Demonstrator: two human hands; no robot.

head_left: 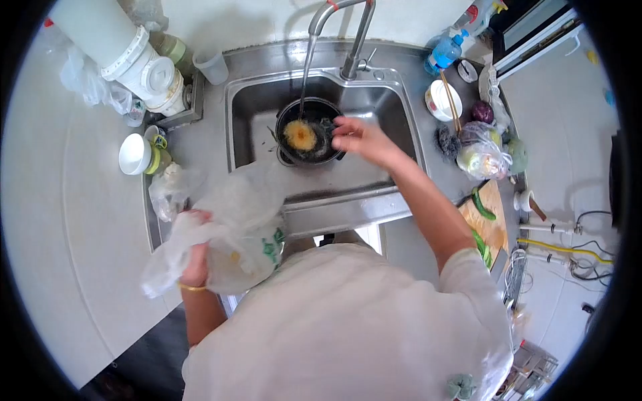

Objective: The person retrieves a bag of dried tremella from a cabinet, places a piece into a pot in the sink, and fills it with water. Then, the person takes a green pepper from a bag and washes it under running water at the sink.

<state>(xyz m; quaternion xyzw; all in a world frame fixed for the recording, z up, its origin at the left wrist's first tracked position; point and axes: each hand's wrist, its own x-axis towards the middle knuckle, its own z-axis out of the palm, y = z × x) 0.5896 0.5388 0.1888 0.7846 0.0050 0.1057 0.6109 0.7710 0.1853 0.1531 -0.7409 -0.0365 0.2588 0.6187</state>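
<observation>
My left hand (195, 257) is wrapped round the gathered part of a translucent white plastic bag (244, 250) with green print, low at the left in front of the sink. Over the sink, my right hand (358, 139) hovers at the right edge of a dark round pot (323, 155), fingers apart and slightly curled, with nothing seen in them. Inside the pot lies a round yellow-brown item (300, 136) in water. A stream from the faucet (314, 27) runs down into the pot.
Left of the sink (257, 180) stand a white bowl (135, 154), a cup and a large white container. On the right are a bowl with chopsticks (443, 100), a blue bottle (445, 52), bagged vegetables (483, 159), and a cutting board (493, 224) with green peppers.
</observation>
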